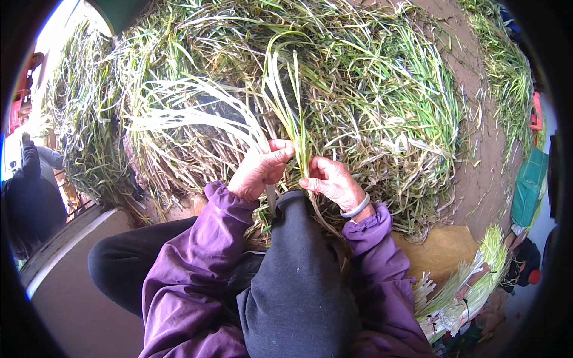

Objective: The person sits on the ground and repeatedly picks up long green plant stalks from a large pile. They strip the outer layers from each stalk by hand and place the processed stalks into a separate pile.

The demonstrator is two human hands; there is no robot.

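My left hand [264, 169] is closed around a bunch of pale, long-leaved green stalks [210, 118], whose leaves fan out to the upper left. Between the thumb and fingers of my right hand [329, 179] is the lower part of a single leafy stalk [301, 138], standing upright with its leaf tips bent over. My left fingertips are close beside this stalk; whether they touch it is hard to tell. A thin brownish strand [320, 212] hangs below my right hand. Both hands are above the near edge of a large heap of uncleaned stalks [380, 89].
Another heap [87, 116] lies at the left, and more greens [506, 80] lie at the far right. Tied bundles of pale stalks [465, 291] rest on a brown sheet [441, 250] at the lower right. A person [33, 197] is at the left edge, beyond a low ledge [71, 246].
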